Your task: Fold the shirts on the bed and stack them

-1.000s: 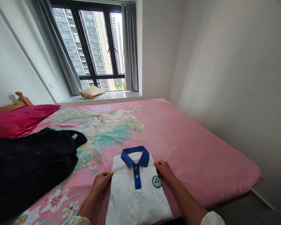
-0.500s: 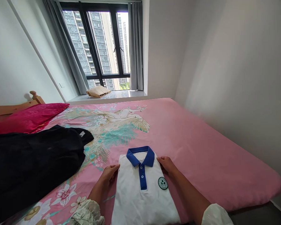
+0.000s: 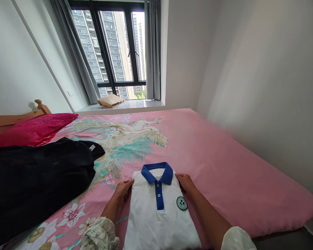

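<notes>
A white polo shirt (image 3: pixel 151 222) with a blue collar, a blue button strip and a round green badge lies face up on the pink bed sheet (image 3: pixel 211 159). Its sides look folded in, and its lower end runs out of the picture. My left hand (image 3: pixel 123 191) pinches the shirt's left edge just below the shoulder. On the opposite edge, at about the same height, my right hand (image 3: pixel 185 182) pinches the cloth between thumb and fingers. Both hands are closed, with the far fingers partly hidden under the palms.
Black clothing (image 3: pixel 41 184) is spread over the bed's left side, in front of a red pillow (image 3: pixel 36 130) and a wooden headboard (image 3: pixel 13 119). A folded beige cloth (image 3: pixel 111 100) lies on the window sill. A grey-white wall (image 3: pixel 263 76) stands along the right.
The view has shifted very slightly. Both hands keep their hold on the shirt's edges, and the shirt lies as before.
</notes>
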Demonstrator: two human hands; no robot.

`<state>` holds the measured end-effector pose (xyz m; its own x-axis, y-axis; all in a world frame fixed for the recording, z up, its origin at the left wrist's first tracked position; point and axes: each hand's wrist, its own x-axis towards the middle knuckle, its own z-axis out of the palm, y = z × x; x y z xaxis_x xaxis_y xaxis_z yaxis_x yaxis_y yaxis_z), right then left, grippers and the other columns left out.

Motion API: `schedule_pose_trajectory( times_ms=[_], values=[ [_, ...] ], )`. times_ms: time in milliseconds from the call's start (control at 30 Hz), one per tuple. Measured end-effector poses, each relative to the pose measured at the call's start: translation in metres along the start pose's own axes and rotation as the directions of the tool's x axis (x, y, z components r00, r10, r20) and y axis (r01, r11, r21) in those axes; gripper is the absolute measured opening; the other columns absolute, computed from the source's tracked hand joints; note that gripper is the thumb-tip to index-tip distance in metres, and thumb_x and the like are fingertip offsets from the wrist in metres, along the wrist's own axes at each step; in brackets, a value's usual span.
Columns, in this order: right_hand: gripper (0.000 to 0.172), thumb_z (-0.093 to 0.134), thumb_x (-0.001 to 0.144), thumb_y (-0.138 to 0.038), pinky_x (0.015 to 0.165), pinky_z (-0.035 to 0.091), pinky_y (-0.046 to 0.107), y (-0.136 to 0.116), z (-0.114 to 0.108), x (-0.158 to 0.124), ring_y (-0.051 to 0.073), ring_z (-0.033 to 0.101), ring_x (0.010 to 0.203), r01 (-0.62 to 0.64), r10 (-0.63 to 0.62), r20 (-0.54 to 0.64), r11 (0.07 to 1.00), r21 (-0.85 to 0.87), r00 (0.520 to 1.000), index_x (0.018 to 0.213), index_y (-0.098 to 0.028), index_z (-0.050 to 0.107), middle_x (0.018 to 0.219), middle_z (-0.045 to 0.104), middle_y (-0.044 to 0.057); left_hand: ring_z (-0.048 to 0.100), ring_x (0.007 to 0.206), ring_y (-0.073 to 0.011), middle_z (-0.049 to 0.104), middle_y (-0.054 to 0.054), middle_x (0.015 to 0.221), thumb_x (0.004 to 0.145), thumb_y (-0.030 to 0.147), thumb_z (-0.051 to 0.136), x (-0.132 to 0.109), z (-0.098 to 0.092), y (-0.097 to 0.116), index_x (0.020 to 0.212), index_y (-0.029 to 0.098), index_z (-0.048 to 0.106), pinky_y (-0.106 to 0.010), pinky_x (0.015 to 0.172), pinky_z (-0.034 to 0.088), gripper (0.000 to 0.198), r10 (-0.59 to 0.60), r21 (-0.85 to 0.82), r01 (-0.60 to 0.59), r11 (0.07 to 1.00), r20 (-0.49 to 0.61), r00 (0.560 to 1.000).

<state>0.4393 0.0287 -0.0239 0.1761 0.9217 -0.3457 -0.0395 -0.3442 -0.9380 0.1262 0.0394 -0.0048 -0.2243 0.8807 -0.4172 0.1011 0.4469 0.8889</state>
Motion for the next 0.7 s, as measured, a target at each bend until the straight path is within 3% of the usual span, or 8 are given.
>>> schedule_pose_trajectory(
  times_ms=[133, 300, 500, 700],
  values=[
    [0.033, 0.056, 0.070, -0.049, 0.047, 0.036, 0.022, 0.003, -0.002, 0.001, 0.012, 0.047, 0.051, 0.022, -0.022, -0.022, 1.000, 0.007, 1.000, 0.068, -0.016, 0.057, 0.048, 0.051, -0.004, 0.024, 0.031, -0.0040, 0.037, 0.010, 0.037, 0.052, 0.049, 0.070, 0.000, 0.003, -0.002, 0.073, 0.017, 0.057, -0.020, 0.034, 0.014, 0.040, 0.024, -0.057, -0.027, 0.998, -0.056, 0.998],
    [0.032, 0.054, 0.072, -0.049, 0.042, 0.034, 0.022, 0.004, -0.003, 0.001, 0.010, 0.044, 0.045, -0.008, 0.007, 0.030, 0.999, 0.032, 1.000, 0.065, -0.018, 0.053, 0.049, 0.050, -0.003, 0.022, 0.027, -0.0068, 0.029, 0.009, 0.030, 0.055, 0.057, 0.065, -0.002, -0.003, 0.000, 0.056, 0.021, 0.046, -0.021, 0.033, 0.010, 0.040, -0.051, -0.017, 0.051, 0.999, 0.006, 0.999],
    [0.030, 0.059, 0.070, -0.046, 0.042, 0.035, 0.021, 0.000, -0.006, -0.006, 0.009, 0.043, 0.045, -0.045, 0.040, 0.083, 0.997, 0.058, 0.996, 0.068, -0.017, 0.051, 0.050, 0.049, -0.004, 0.024, 0.032, -0.0056, 0.032, 0.010, 0.036, 0.054, 0.055, 0.067, -0.009, 0.005, 0.002, 0.062, 0.020, 0.050, -0.022, 0.036, 0.014, 0.040, 0.009, -0.016, -0.009, 1.000, 0.021, 1.000],
    [0.020, 0.054, 0.072, -0.037, 0.044, 0.041, 0.022, -0.007, -0.021, -0.034, 0.011, 0.052, 0.050, -0.138, 0.129, 0.240, 0.990, 0.024, 0.962, 0.071, -0.017, 0.054, 0.063, 0.059, 0.002, 0.022, 0.031, -0.0047, 0.037, 0.007, 0.036, 0.054, 0.060, 0.066, -0.024, -0.024, -0.003, 0.055, 0.018, 0.052, -0.021, 0.036, 0.011, 0.044, -0.087, 0.071, 0.072, 0.995, 0.227, 0.970]
  ],
)
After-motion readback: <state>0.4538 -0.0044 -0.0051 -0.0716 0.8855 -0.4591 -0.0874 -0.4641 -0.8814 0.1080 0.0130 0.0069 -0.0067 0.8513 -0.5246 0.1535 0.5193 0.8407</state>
